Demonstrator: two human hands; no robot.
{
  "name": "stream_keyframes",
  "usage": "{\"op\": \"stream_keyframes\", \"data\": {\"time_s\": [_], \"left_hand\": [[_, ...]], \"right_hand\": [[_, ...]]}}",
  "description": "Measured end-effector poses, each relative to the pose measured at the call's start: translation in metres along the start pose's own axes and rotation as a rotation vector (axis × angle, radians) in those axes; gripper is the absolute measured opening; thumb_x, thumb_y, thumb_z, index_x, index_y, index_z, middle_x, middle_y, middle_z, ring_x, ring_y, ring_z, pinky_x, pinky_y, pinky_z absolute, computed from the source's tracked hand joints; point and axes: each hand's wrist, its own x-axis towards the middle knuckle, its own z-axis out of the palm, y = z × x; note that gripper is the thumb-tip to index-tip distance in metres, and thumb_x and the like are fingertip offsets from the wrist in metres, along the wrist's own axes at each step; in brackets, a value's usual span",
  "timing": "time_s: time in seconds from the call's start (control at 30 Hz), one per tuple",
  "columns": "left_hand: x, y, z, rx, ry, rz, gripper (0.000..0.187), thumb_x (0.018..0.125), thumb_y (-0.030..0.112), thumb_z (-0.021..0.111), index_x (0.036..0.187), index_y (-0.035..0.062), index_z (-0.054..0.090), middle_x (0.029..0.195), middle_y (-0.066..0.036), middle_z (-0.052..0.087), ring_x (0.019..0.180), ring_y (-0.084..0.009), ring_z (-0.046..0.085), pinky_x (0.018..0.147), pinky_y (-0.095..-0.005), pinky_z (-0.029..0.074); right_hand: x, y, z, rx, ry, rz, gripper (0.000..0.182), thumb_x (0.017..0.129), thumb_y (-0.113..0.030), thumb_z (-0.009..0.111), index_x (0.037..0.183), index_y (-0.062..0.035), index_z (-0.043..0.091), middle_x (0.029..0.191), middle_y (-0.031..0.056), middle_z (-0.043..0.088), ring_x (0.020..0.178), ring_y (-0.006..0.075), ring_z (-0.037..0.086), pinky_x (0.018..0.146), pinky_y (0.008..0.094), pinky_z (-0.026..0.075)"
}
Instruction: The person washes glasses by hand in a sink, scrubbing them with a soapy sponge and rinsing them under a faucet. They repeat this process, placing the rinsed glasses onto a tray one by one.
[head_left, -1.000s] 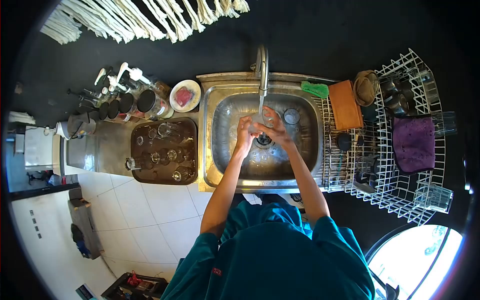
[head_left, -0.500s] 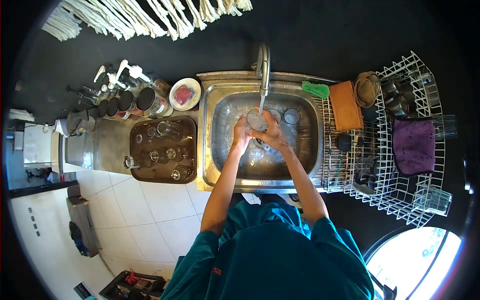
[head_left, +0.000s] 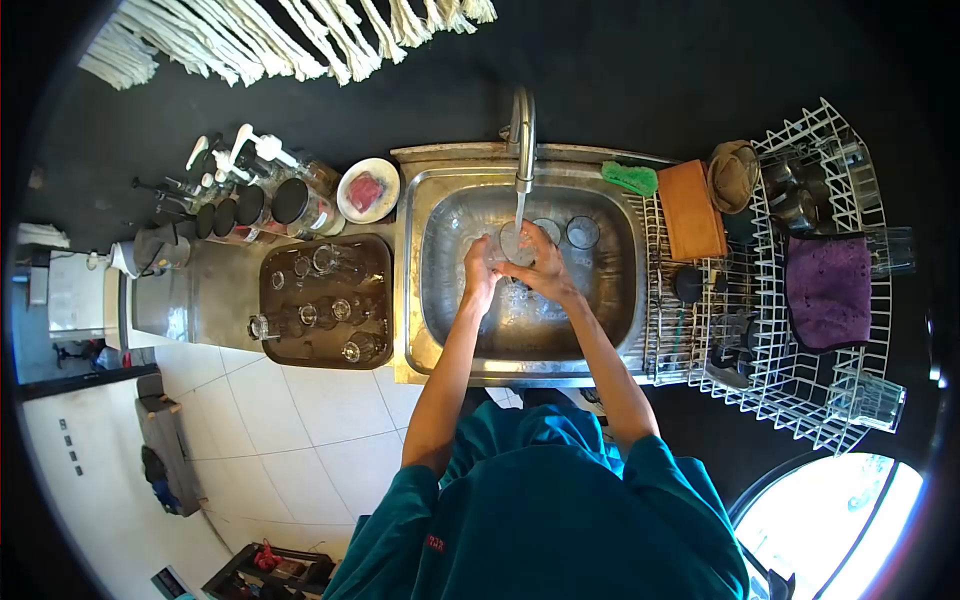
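Observation:
Both my hands hold a clear drinking glass (head_left: 515, 243) over the sink (head_left: 432, 300), under the stream from the faucet (head_left: 526, 140). My left hand (head_left: 481, 275) closes round its left side, while my right hand (head_left: 545, 268) grips it from the right with the fingers near the rim. Water runs down onto the glass. Just right of my right hand, another glass (head_left: 582, 232) stands in the sink, and one more (head_left: 547, 230) is partly hidden behind my fingers.
Left of the sink, a brown tray (head_left: 275, 345) carries several glasses. A white bowl (head_left: 387, 205), pump bottles (head_left: 262, 150) and dark-lidded jars (head_left: 291, 200) stand behind it. At right are a green scrubber (head_left: 630, 179), an orange cloth (head_left: 692, 212), a white wire rack (head_left: 775, 395) and a purple cloth (head_left: 828, 292).
The glass has turned and shifted slightly in my hands beneath the water. Both hands stay closed on it, in nearly the same place.

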Motion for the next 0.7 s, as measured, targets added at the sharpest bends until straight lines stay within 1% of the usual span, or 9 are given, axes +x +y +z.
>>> {"op": "stream_keyframes", "data": {"time_s": [0.1, 0.17, 0.23, 0.3, 0.33, 0.53, 0.57, 0.67, 0.7], "left_hand": [[-0.008, 0.013, 0.012, 0.019, -0.087, -0.068, 0.038, 0.093, 0.042, 0.041, 0.106, 0.0088, 0.054, 0.090, -0.006, 0.061, 0.074, -0.0163, 0.059, 0.053, -0.0302, 0.044], [-0.001, 0.023, 0.008, 0.107, -0.200, -0.306, 0.036, 0.093, 0.039, 0.042, 0.112, 0.0094, 0.051, 0.097, -0.005, 0.062, 0.085, -0.0173, 0.061, 0.074, -0.0343, 0.048], [0.010, 0.021, -0.002, 0.235, -0.190, -0.331, 0.032, 0.093, 0.036, 0.044, 0.104, 0.0073, 0.055, 0.087, -0.004, 0.061, 0.076, -0.0156, 0.060, 0.068, -0.0330, 0.047], [0.015, 0.009, 0.001, 0.249, -0.037, -0.036, 0.023, 0.091, 0.028, 0.048, 0.096, 0.0067, 0.057, 0.079, -0.003, 0.058, 0.069, -0.0137, 0.057, 0.063, -0.0313, 0.046], [0.015, 0.003, 0.004, 0.221, 0.016, 0.148, 0.020, 0.083, 0.025, 0.056, 0.084, 0.0049, 0.059, 0.075, -0.002, 0.057, 0.067, -0.0112, 0.052, 0.063, -0.0267, 0.044], [0.009, 0.002, 0.020, 0.525, 0.098, 0.499, 0.015, 0.080, 0.016, 0.056, 0.086, 0.0025, 0.059, 0.074, -0.003, 0.058, 0.069, -0.0116, 0.052, 0.068, -0.0277, 0.044], [0.007, 0.005, 0.022, 0.525, 0.098, 0.499, 0.015, 0.080, 0.016, 0.056, 0.086, 0.0025, 0.059, 0.074, -0.003, 0.058, 0.069, -0.0116, 0.052, 0.068, -0.0277, 0.044], [0.009, 0.009, 0.026, 0.507, 0.023, 0.226, 0.020, 0.082, 0.019, 0.054, 0.091, 0.0028, 0.060, 0.076, -0.006, 0.060, 0.066, -0.0136, 0.055, 0.063, -0.0279, 0.045], [0.009, 0.009, 0.027, 0.390, -0.008, 0.053, 0.023, 0.084, 0.022, 0.053, 0.093, 0.0026, 0.060, 0.077, -0.007, 0.061, 0.063, -0.0153, 0.057, 0.059, -0.0283, 0.046]], "right_hand": [[-0.009, -0.015, -0.002, -0.163, 0.002, -0.174, 0.082, 0.062, -0.028, 0.079, 0.132, -0.0109, 0.041, 0.119, 0.0170, 0.050, 0.115, 0.0309, 0.046, 0.095, 0.0415, 0.039], [-0.015, -0.019, -0.006, -0.326, -0.014, -0.258, 0.081, 0.062, -0.028, 0.079, 0.131, -0.0094, 0.041, 0.119, 0.0173, 0.049, 0.115, 0.0310, 0.047, 0.096, 0.0414, 0.039], [-0.013, -0.016, -0.005, -0.188, 0.018, -0.218, 0.080, 0.064, -0.030, 0.079, 0.130, -0.0055, 0.041, 0.121, 0.0183, 0.049, 0.112, 0.0321, 0.049, 0.094, 0.0418, 0.040], [-0.012, -0.013, 0.000, -0.110, 0.050, -0.132, 0.080, 0.065, -0.031, 0.078, 0.130, -0.0047, 0.040, 0.122, 0.0182, 0.048, 0.111, 0.0323, 0.050, 0.093, 0.0419, 0.041], [-0.013, -0.012, 0.001, -0.035, 0.094, -0.038, 0.080, 0.066, -0.032, 0.078, 0.130, -0.0039, 0.040, 0.122, 0.0181, 0.048, 0.110, 0.0324, 0.051, 0.092, 0.0419, 0.042], [0.000, 0.008, 0.002, 0.043, 0.127, 0.148, 0.073, 0.066, -0.030, 0.078, 0.125, -0.0057, 0.044, 0.120, 0.0166, 0.049, 0.103, 0.0327, 0.054, 0.088, 0.0416, 0.045], [-0.003, 0.007, 0.001, 0.043, 0.127, 0.148, 0.073, 0.066, -0.030, 0.078, 0.125, -0.0057, 0.044, 0.120, 0.0166, 0.049, 0.103, 0.0327, 0.054, 0.088, 0.0416, 0.045], [-0.011, -0.015, -0.006, 0.075, 0.109, 0.051, 0.067, 0.064, -0.023, 0.078, 0.122, -0.0077, 0.047, 0.119, 0.0145, 0.050, 0.105, 0.0327, 0.052, 0.089, 0.0414, 0.044], [-0.013, -0.015, -0.006, -0.070, 0.133, -0.041, 0.065, 0.063, -0.019, 0.077, 0.121, -0.0087, 0.048, 0.118, 0.0133, 0.051, 0.106, 0.0326, 0.051, 0.090, 0.0410, 0.043]]}}
